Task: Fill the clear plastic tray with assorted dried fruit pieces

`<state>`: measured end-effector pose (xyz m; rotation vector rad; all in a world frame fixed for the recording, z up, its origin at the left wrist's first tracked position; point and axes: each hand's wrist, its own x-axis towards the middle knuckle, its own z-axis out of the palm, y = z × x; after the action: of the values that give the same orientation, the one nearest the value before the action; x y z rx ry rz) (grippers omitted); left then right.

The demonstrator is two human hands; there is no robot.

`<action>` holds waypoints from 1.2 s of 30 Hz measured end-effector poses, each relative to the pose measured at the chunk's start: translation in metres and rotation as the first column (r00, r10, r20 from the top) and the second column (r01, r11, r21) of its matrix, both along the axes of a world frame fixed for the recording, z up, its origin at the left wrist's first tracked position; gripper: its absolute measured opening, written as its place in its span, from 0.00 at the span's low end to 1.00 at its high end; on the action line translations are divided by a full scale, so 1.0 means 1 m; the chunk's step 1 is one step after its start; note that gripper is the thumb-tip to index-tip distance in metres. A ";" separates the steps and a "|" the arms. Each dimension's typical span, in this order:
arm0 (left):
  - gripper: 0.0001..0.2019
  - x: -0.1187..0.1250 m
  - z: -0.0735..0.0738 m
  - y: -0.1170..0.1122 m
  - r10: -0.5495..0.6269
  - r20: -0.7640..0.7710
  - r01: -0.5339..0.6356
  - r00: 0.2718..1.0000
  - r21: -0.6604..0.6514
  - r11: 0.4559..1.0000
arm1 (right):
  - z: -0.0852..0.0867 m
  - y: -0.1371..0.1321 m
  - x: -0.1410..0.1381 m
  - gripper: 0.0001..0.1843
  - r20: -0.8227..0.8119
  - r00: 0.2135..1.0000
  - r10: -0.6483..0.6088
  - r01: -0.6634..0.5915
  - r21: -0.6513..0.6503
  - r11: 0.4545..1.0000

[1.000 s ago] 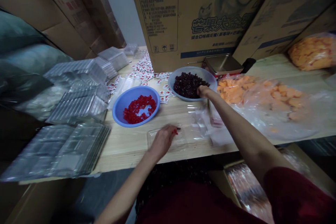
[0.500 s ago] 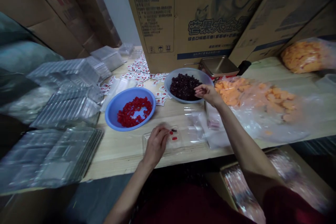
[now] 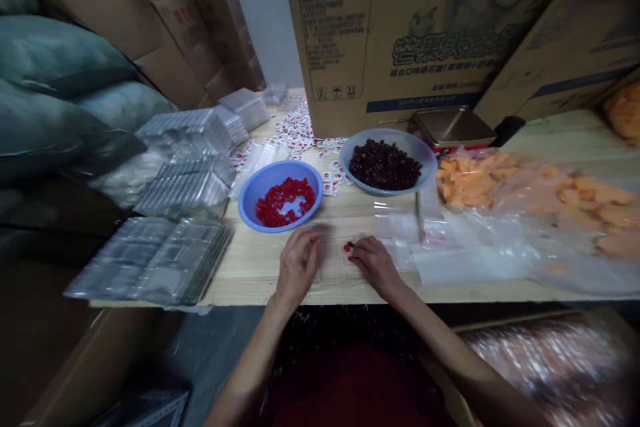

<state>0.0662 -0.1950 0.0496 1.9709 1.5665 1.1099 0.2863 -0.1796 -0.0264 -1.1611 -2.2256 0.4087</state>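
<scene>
A shallow clear plastic tray lies near the table's front edge, with small red pieces and a dark piece in it. Over its right part is my right hand, fingertips pinched together close to these pieces; anything between them is hidden. My left hand is at the tray's left side, its fingers curled together and partly blurred. What it holds, if anything, cannot be made out. Just beyond it stands a blue bowl of red candied-looking bits. A paler bowl holds dark, raisin-like fruit.
Stacks of clear plastic containers fill the left of the table. Small printed sachets lie scattered behind the bowls. A scale stands before a large carton. Orange pieces in clear plastic bags spread over the right side.
My right hand has moved from the dark-fruit bowl down to the clear tray. My left hand has drawn away from the pieces toward the tray's left side. The camera view has turned left.
</scene>
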 end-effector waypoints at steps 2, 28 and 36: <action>0.10 -0.023 0.007 0.026 0.090 -0.091 -0.086 0.992 0.052 0.995 | -0.004 -0.006 0.000 0.09 0.010 1.000 -0.007 0.007 0.032 0.999; 0.17 -0.142 -0.019 0.163 -0.027 -0.562 -0.182 0.827 -0.313 0.932 | 0.055 -0.028 0.032 0.11 -0.323 0.925 -0.198 0.106 -0.283 0.953; 0.07 -0.115 -0.023 0.174 -0.070 -0.598 -0.178 0.798 -0.346 0.921 | 0.054 -0.021 0.013 0.11 -0.360 0.920 -0.155 0.056 -0.272 0.961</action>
<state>-0.0483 -0.0212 0.0268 2.1005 1.9695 0.1185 0.2995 -0.2011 0.0272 -1.2085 -1.8012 0.8230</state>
